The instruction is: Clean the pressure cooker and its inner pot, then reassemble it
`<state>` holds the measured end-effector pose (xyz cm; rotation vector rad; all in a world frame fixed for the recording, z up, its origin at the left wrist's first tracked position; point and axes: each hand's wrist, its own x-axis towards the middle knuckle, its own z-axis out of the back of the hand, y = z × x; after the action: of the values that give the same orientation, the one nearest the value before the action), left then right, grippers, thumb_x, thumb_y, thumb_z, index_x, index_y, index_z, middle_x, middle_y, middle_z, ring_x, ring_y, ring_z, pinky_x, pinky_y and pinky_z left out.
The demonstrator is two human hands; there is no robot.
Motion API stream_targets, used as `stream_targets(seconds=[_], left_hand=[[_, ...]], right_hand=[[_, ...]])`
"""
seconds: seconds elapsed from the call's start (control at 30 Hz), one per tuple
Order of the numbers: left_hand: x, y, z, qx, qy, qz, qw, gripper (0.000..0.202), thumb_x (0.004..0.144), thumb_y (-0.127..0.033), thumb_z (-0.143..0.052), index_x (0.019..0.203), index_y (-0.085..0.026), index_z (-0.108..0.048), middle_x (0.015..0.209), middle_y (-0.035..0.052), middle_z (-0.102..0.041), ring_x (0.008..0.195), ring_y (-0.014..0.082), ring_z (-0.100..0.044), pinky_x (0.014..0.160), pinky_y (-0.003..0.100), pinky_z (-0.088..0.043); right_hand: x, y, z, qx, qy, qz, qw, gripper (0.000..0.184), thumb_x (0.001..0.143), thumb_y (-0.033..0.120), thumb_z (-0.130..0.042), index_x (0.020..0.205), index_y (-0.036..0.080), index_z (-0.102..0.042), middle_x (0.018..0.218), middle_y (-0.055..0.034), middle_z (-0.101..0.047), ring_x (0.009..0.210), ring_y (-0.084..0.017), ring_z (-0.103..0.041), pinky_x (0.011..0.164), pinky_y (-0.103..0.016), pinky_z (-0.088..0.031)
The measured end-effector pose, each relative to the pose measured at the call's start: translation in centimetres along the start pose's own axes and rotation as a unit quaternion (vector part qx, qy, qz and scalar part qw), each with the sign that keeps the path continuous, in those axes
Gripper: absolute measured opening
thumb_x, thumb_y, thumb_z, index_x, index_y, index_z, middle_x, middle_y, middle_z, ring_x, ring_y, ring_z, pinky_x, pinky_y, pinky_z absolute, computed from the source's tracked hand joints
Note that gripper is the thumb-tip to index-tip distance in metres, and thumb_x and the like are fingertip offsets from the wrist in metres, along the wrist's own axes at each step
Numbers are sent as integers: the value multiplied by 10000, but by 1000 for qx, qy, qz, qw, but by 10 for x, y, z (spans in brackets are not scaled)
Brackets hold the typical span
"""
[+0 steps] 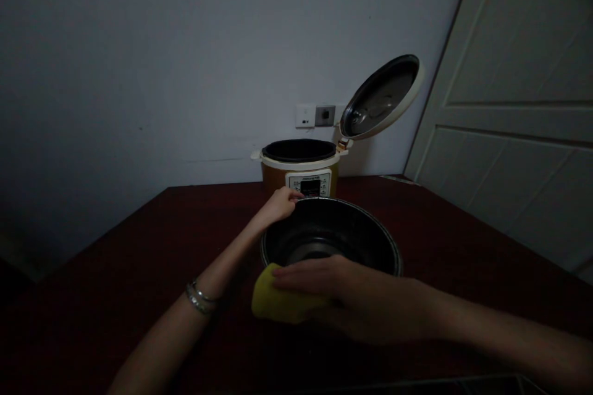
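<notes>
A dark, round inner pot [361,228] stands on the table, its open mouth facing up and toward me. Its far left rim is gripped by my left hand [280,205], with the fingertips partly hidden. In front of the near rim, my right hand [356,296] is closed on a yellow sponge [282,299]. Whether the sponge touches the pot's outer side I cannot tell. Just behind the pot is a rice cooker [273,178] with a control panel, its lid [384,99] raised to the right.
The dark red table [194,228] reaches back to a pale wall [162,74]. Wall sockets [306,115] sit behind the cooker. A panelled door [509,111] rises on the right. At the bottom edge is a thin-edged object [463,386] that I cannot make out.
</notes>
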<state>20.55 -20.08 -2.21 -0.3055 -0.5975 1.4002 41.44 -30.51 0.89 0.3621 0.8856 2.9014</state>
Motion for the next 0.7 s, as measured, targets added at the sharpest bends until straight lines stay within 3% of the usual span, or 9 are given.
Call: stream_targets(seconds=[0.13,0.3,0.4,0.57,0.7], left_hand=[[0,0,2,-11,20,-21,1000,350,831,-83,-455,1110,-83,-666,1118,133,-681,1041,207,-630,914,293,-448],[-2,1,4,-18,21,-39,999,346,820,-90,-467,1093,-114,-679,1107,107,-689,1030,203,-635,904,299,-454],[-4,1,4,-25,20,-54,998,350,813,-95,-469,1092,-116,-680,1098,108,-692,1011,205,-643,899,307,-458],[-5,4,4,-21,20,-67,997,367,797,-85,-460,1091,-119,-677,1093,112,-694,1009,208,-643,885,322,-465],[0,8,2,-27,8,-64,998,342,779,-87,-484,1049,-112,-692,1085,120,-697,1024,215,-637,916,342,-455]], right_hand=[[-14,0,-13,-99,1,31,995,547,876,58,-441,1406,181,-377,1439,-89,-419,1267,-164,-457,1028,-267,-398],[-47,5,-3,-199,24,54,978,421,883,108,-503,1303,140,-516,1365,-95,-511,1267,-163,-456,1049,-256,-382],[-69,5,8,-204,5,31,978,372,874,124,-533,1236,192,-587,1315,-73,-561,1226,-160,-505,1007,-242,-429],[-104,-13,18,-165,-35,-6,986,472,864,68,-453,1269,285,-559,1308,-44,-565,1223,-187,-510,1020,-332,-434],[-114,-13,15,-189,-85,-26,978,586,815,16,-438,1315,314,-506,1309,-21,-567,1227,-182,-506,1037,-342,-420]])
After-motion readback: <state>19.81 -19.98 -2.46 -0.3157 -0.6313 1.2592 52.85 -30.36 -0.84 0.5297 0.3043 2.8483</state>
